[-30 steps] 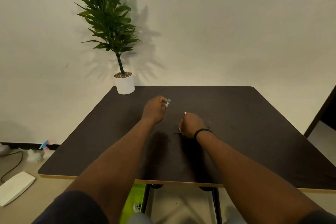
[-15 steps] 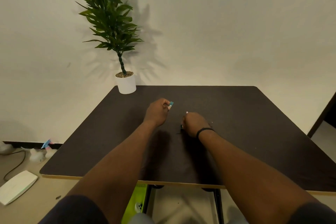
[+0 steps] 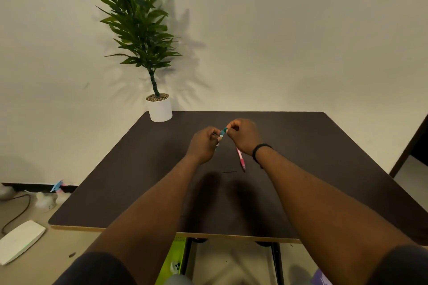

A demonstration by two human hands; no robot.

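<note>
Tilted pink pen [image 3: 241, 159], small teal piece [image 3: 223, 132]

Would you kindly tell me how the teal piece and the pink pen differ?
The teal piece is short; the pink pen is clearly longer. The left hand and right hand both pinch the teal piece, while the pink pen juts from under the right hand alone. The teal piece sits higher; the pink pen slants down towards the table. Both touch the right hand.
</note>
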